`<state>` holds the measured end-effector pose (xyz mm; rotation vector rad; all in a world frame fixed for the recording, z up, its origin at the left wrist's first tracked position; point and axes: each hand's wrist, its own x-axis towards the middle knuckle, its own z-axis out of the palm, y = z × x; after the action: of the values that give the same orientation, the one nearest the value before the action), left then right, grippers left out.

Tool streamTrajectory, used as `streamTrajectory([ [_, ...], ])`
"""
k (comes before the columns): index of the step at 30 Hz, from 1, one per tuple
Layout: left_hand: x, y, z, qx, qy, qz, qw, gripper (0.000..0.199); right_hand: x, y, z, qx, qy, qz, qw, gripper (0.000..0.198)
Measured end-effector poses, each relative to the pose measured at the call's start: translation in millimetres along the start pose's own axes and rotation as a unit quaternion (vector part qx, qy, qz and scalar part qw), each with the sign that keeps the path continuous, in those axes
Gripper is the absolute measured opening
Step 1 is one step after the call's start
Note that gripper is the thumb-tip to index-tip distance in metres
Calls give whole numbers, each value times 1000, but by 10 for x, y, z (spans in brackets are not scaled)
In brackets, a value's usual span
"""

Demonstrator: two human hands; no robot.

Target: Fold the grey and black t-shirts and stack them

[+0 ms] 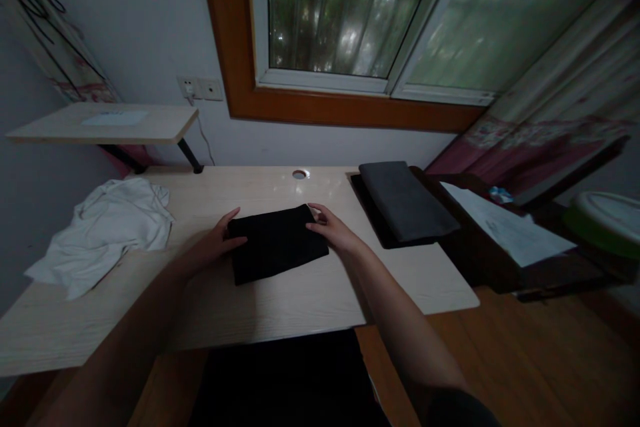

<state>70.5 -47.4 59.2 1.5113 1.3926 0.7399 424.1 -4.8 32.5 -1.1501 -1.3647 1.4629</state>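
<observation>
Between my two hands is a black rectangle of folded cloth [280, 243], slightly tilted over the middle of the desk. My left hand [223, 240] grips its left edge, thumb on the near face and fingers behind. At the upper right corner my right hand [333, 227] pinches the same cloth, its thumb across the front. To the right lies a dark grey folded cloth [407, 200] on top of a flat black piece [373, 217]. Over on the left a white cloth [113, 220] lies crumpled in a loose heap.
The pale wooden desk [300, 307] runs along the wall, with a round cable hole [299, 175] near its back edge. A raised shelf [100, 121] stands at the back left with a paper on it. Beyond the right edge is dark furniture bearing a white sheet [505, 223].
</observation>
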Motion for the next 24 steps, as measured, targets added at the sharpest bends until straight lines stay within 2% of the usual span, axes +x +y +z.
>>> streamTrajectory([
  [3, 73, -80, 14, 16, 7, 28, 999, 96, 51, 72, 35, 6, 26, -25, 999, 61],
  [6, 104, -133, 10, -9, -15, 7, 1000, 97, 23, 58, 13, 11, -2, -19, 1000, 63],
  [10, 128, -170, -8, -38, -11, -11, 999, 96, -84, -62, -64, -16, -86, 45, 995, 74],
  [12, 144, -182, -19, -36, -1, -8, 999, 90, -130, -123, -94, -38, -142, 78, 986, 78],
  [14, 163, -196, -31, -32, -3, 4, 999, 81, -157, -155, -108, -51, -169, 99, 979, 78],
  [20, 232, -246, -73, -57, -64, 1, 996, 78, -154, -82, -73, -36, -121, 73, 989, 65],
  [24, 251, -236, -95, -26, -35, 15, 999, 65, -148, -20, -33, -29, -74, 23, 997, 58],
])
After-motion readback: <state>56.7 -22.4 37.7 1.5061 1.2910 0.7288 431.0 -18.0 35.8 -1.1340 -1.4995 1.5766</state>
